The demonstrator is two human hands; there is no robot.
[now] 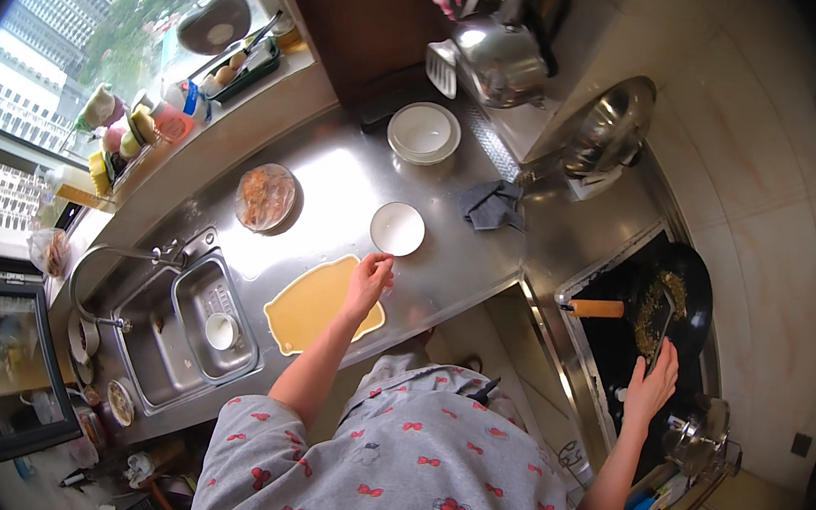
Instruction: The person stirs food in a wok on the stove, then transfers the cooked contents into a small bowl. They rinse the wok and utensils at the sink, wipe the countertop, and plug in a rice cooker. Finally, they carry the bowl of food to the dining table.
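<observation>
Stainless-steel kitchen counter (335, 186), L-shaped, under a window; sink (188, 331) at its left end, hob at its right.

Item 1. Yellow cutting board (307, 306), flat on the counter near the front edge, just right of the sink. Long axis runs from the lower left, by the sink, up to the right toward the small white bowl (398, 229).

Item 2. Left hand (369, 281), palm down with fingers loosely extended, resting over the upper right end of the cutting board. Fingertips reach the rim of the small white bowl; whether they touch it cannot be told. Nothing is gripped.

Item 3. Right hand (653, 382), closed around the handle of a dark spatula (663, 329), well apart from the board, at the far right. Spatula's long axis runs away from the hand, blade set in the black wok (695, 298) among browned food (659, 304). Wok's wooden handle (595, 308) points left toward the counter.

Item 4. Surroundings: covered dish of reddish food (266, 197) beyond the board; larger white bowl (424, 133) and grey cloth (492, 204) farther back; kettle (499, 59) and steel bowl (612, 127) at the rear.
</observation>
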